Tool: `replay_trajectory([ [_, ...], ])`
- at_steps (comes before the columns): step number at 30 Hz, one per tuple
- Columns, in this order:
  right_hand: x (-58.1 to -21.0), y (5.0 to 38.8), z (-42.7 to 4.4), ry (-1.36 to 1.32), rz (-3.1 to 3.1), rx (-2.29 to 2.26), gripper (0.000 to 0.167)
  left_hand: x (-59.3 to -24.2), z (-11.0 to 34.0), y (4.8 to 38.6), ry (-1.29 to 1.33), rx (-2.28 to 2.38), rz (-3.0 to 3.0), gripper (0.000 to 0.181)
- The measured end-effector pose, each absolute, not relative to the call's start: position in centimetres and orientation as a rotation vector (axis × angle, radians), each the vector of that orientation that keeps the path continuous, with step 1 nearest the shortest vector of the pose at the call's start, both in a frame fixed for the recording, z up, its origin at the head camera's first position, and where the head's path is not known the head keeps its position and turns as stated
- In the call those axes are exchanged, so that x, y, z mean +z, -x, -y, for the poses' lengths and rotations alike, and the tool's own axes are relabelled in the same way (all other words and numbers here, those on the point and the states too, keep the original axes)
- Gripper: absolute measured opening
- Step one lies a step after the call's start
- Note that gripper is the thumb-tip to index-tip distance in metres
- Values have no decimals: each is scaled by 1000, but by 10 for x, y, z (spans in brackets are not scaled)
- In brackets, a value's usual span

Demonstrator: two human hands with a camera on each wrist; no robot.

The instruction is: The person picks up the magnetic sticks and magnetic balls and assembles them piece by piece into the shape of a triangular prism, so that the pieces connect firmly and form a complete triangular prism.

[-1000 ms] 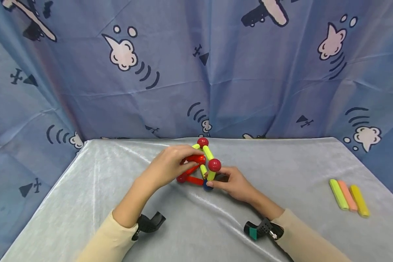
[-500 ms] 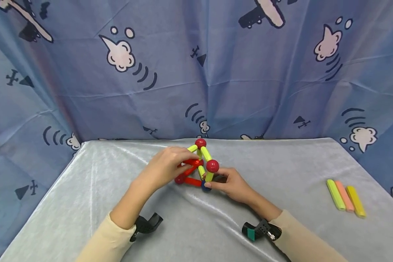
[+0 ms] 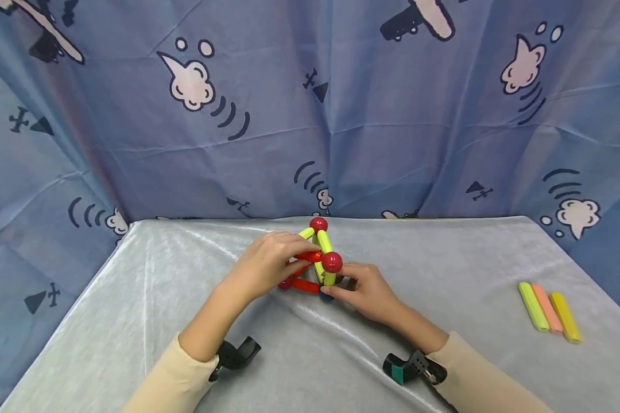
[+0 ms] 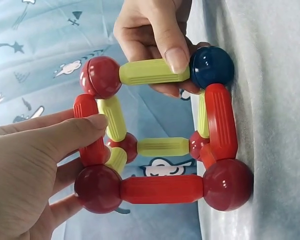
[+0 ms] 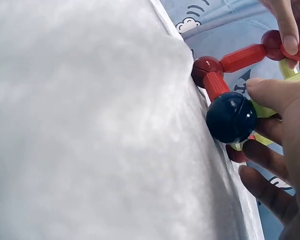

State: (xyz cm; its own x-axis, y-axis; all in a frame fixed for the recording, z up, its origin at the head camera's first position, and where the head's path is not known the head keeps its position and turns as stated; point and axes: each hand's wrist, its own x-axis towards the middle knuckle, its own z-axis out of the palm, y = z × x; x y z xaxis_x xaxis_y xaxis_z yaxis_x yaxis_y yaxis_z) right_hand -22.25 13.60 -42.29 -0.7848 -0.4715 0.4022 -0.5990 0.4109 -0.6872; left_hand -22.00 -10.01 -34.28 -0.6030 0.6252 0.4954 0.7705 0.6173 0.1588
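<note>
A frame of magnetic rods and balls stands on the table, with red balls and one blue ball at its corners. My left hand pinches a red magnetic rod on the upper side, between a dark red ball and the near upper red ball. In the left wrist view that rod's end appears to meet the upper ball. Low on the right, my right hand pinches the upright yellow-green rod just above the blue ball. Fingers partly hide the frame's rear rods.
Three loose rods lie side by side at the table's right: a yellow-green rod, an orange rod and a yellow rod. A patterned blue curtain hangs behind the grey cloth-covered table.
The near upper red ball and its upright rod have tilted slightly left. The gap between that ball and the red rod in my left hand has closed up.
</note>
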Motion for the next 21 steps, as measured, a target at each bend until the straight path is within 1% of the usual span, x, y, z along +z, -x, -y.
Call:
replay_trajectory([
  [7,-419,219,-134,-960,2508,1180,15,-341,100,219,1128,-463,2463,29],
  [14,-415,216,-132,-952,2533,1001,15,-344,96,219,1138,-423,2420,25],
  [17,-413,215,-132,-945,2573,982,16,-343,99,219,1104,-531,2495,29],
  [21,-407,218,-134,-907,2638,943,17,-336,110,220,984,-656,2634,35],
])
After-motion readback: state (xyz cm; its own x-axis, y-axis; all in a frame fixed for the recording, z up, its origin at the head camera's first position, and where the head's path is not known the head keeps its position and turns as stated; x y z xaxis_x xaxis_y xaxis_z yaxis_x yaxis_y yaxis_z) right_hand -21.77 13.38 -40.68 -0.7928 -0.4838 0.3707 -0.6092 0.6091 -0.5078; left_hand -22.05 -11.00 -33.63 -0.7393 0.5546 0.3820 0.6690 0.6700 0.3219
